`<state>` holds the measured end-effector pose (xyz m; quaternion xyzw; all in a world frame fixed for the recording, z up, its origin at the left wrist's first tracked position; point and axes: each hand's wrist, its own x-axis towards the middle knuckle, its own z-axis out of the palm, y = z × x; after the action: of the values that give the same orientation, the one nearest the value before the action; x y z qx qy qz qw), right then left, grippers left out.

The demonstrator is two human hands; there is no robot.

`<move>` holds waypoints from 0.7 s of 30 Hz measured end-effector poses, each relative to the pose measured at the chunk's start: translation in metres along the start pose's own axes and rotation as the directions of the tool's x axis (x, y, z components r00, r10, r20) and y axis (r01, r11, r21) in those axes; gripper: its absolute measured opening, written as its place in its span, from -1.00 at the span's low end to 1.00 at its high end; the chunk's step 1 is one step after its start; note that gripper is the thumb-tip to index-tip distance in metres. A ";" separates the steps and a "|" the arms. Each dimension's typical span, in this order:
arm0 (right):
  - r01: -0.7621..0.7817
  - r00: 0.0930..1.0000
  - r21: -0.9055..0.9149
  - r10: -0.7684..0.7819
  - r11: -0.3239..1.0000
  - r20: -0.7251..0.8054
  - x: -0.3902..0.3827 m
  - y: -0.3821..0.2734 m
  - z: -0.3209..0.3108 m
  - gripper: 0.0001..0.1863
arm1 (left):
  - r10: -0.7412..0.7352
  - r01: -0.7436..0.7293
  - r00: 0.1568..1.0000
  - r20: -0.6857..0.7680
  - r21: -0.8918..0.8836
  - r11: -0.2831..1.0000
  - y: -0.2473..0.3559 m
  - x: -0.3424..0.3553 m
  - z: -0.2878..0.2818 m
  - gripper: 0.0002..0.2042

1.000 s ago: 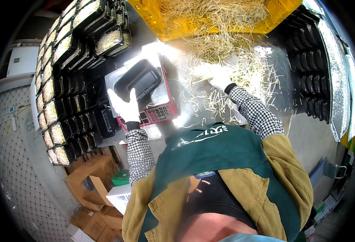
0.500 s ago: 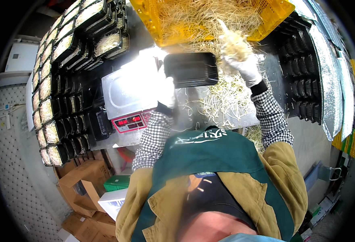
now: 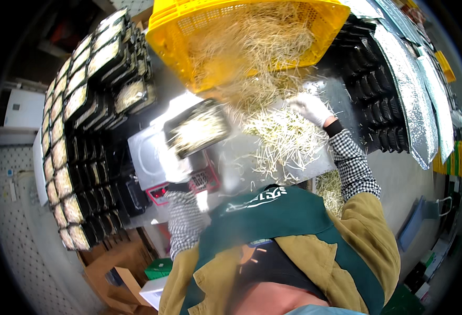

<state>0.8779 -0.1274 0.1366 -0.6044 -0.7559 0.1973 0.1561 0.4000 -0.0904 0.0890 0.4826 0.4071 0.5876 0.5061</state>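
Over the scale's metal platform (image 3: pixel 144 149), a black plastic tray (image 3: pixel 219 137) filled with pale bean sprouts is held up, tilted. My white-gloved left hand (image 3: pixel 175 167), washed out by glare and partly smeared, grips its near left edge. My right hand (image 3: pixel 310 108), also in a white glove, is at the right edge of a loose heap of bean sprouts (image 3: pixel 286 139) on the metal table. Its fingers stretch out toward the heap, with no bundle seen in them. Beyond the heap, a yellow perforated crate (image 3: pixel 170 52) lies tipped toward me, more sprouts spilling from it.
Stacked trays full of sprouts (image 3: pixel 105 52) line the left side. Nested black trays (image 3: pixel 375 89) stand at the right, beside silvery foil sheets (image 3: pixel 409 100). The scale's red display panel (image 3: pixel 205 178) faces me. Cardboard boxes (image 3: pixel 112 262) sit below left.
The tray, bare before, now holds sprouts and has moved left with my left hand toward the scale. The bundle has left my right hand, which has dropped slightly nearer. The whole view has shifted.
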 end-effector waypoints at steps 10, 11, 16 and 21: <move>-0.172 0.953 -0.230 0.104 0.958 -0.283 0.039 0.093 -0.006 0.06 | 0.478 0.036 0.872 -0.104 0.988 0.149 0.070 0.034 -0.012 -0.32; -0.119 0.959 -0.251 0.046 0.960 -0.281 0.060 0.095 -0.015 0.05 | 0.457 -0.084 0.889 -0.027 0.972 0.220 0.081 0.046 0.037 -0.34; 0.095 0.969 -0.499 -0.195 0.861 -0.152 0.166 0.122 -0.037 -0.12 | 0.273 -0.470 0.875 0.401 0.840 0.273 -0.007 0.123 0.208 -0.26; -0.028 0.991 -0.783 -0.083 0.622 -0.102 0.237 0.177 -0.046 -0.33 | -0.066 -0.615 0.787 0.613 0.789 -0.004 -0.087 0.215 0.349 -0.03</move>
<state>0.9985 0.1423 0.0900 -0.6119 -0.7639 -0.1924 -0.0709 0.7544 0.1318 0.1085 0.8933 0.4389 0.0957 -0.0133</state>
